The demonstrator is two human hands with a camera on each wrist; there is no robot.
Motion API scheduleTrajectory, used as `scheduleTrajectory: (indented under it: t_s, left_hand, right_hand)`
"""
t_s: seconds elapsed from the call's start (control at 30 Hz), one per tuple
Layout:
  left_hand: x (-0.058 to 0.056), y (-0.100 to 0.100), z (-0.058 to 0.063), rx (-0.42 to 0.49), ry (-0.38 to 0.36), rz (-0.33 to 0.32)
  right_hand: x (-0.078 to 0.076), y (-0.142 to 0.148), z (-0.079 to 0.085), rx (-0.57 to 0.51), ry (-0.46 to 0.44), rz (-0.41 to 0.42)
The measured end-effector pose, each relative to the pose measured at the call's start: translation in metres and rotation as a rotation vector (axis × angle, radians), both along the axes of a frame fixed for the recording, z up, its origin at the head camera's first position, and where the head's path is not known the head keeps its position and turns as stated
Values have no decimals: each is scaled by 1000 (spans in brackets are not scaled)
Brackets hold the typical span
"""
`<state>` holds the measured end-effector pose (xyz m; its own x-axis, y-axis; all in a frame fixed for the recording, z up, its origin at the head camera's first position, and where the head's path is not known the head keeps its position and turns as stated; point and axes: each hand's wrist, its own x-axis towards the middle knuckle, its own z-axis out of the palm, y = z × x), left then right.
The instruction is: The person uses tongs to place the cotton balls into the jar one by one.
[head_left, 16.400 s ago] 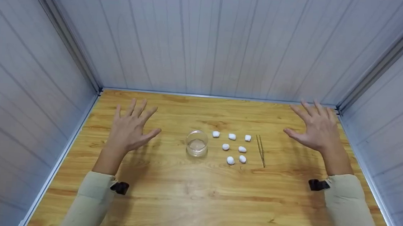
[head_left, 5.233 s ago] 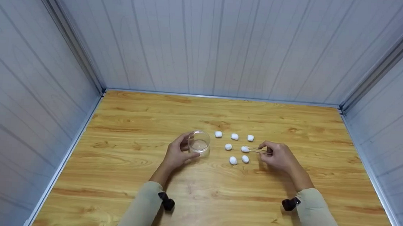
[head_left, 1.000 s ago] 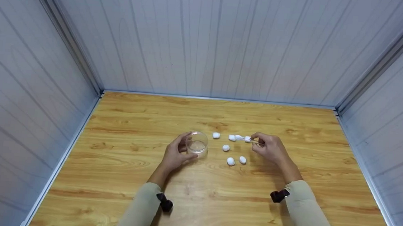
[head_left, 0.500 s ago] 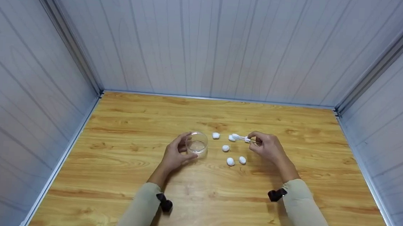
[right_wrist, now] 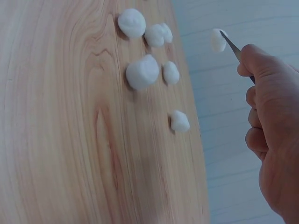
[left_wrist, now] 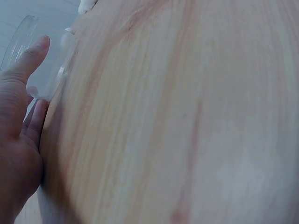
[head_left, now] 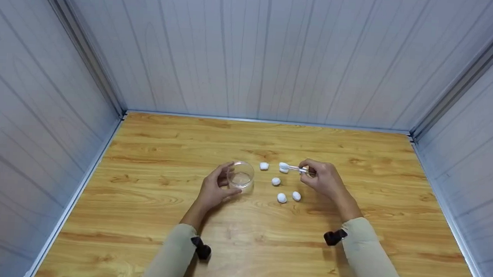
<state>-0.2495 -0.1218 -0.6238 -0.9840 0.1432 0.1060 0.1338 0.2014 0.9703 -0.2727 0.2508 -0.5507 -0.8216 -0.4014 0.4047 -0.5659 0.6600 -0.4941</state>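
Observation:
In the head view my left hand [head_left: 216,191] curves round the side of a clear, open-topped round jar [head_left: 240,177] standing on the table; its thumb [left_wrist: 37,53] lies along the wall in the left wrist view. My right hand [head_left: 324,180] pinches a pair of tweezers [right_wrist: 232,46]. Between the tips is a white cotton ball [right_wrist: 218,40], held above the table. From the head camera it overlaps another cotton ball behind it. Several more lie loose: one cotton ball [head_left: 264,166] near the jar, others in front, and one partly hidden by the right fingers.
The wooden table [head_left: 263,254] is closed in by a pale panelled back wall [head_left: 253,51] and side walls [head_left: 28,121]. A small black wrist camera [head_left: 334,238] sits at the right cuff, another wrist camera [head_left: 201,248] at the left.
Earlier the tweezers lay on the table and both hands were spread. The right hand took them, lifted a cotton ball and has moved it slightly left. The left hand came to the jar and stays there.

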Motion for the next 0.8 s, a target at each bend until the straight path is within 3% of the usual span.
scheduleTrajectory:
  t_s: [0.8]
  left_hand:
    - [2, 1, 3, 10, -16, -3]
  right_hand:
    - [-2, -27, 5, -12, -17, 56]
